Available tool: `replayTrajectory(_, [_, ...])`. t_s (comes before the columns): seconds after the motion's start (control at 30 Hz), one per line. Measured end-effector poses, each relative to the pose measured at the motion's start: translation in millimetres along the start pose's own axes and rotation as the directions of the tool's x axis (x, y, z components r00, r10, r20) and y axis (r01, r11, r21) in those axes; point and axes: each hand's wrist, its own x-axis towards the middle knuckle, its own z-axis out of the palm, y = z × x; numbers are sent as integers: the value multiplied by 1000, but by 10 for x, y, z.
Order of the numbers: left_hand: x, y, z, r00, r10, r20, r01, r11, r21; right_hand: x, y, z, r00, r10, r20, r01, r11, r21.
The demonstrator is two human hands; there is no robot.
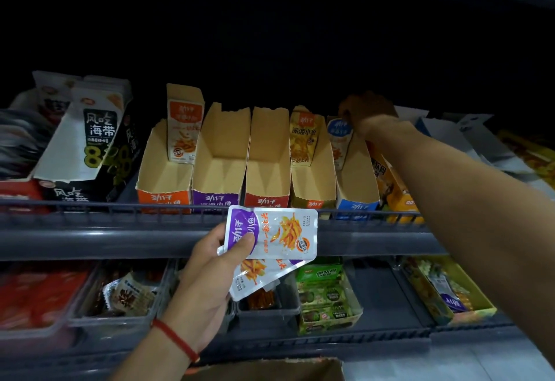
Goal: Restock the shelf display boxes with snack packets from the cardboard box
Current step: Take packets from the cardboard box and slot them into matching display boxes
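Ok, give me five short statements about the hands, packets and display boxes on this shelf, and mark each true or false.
1. The left hand holds purple packets. True.
2. The purple display box is full of packets. False: it looks empty.
3. The right hand reaches to the blue packet at the back of the blue display box. True.
4. The red display box holds one packet. False: none shows in it.
5. The orange display box has an orange packet standing at its back. True.

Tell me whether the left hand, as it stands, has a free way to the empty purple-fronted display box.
Probably yes. The left hand sits just below and in front of the purple-fronted cardboard display box, whose top is open and empty. Only the grey shelf rail lies between, and the purple snack packets it holds should clear it.
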Motion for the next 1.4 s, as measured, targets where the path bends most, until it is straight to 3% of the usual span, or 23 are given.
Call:
replayTrajectory(0.47, [9, -15, -27, 1000, 25, 1, -25, 999, -43, -63, 4, 61, 997, 21, -74, -21, 1000, -3])
replayTrajectory(0.57, [-5, -8, -43, 998, 63, 9, -63, 997, -48, -284, -36, -51, 981, -11, -194, 42, 987, 157])
replayTrajectory(0.67, [-35, 9, -56, 993, 115, 1, -115, 992, -57, -700, -232, -310, 949, -126, -288, 240, 883, 403])
replayTrajectory(0.83, [-119, 49, -104, 984, 179, 17, -179, 983, -28, -1481, -678, -611, 885, -463, -50, 404, 711, 576])
replayTrajectory(1.0, [-206, 59, -207, 956, 257, 139, -287, 916, 279, -1829, -1038, -632, 765, -636, 98, 387, 577, 719])
replayTrajectory(1.07, [-230, 58, -265, 948, 295, 118, -318, 896, 310, -1855, -1101, -648, 689, -706, 164, 384, 547, 744])
replayTrajectory(1.13, [-243, 77, -331, 946, 318, 57, -320, 899, 298, -1821, -1116, -711, 669, -712, 214, 335, 545, 768])
replayTrajectory(1.2, [-226, 118, -409, 957, 288, -37, -274, 938, 211, -1727, -1111, -810, 721, -652, 234, 269, 575, 773])
replayTrajectory(1.27, [-189, 194, -497, 959, 255, -125, -248, 966, 72, -1563, -1087, -903, 831, -534, 157, 225, 581, 782])
replayTrajectory(1.33, [-152, 283, -585, 949, 243, -201, -254, 967, -26, -1353, -1074, -964, 935, -354, 31, 164, 509, 845])
replayTrajectory(1.4, [-130, 367, -660, 950, 209, -233, -237, 966, -99, -1067, -1076, -936, 984, -163, -64, 128, 420, 898])
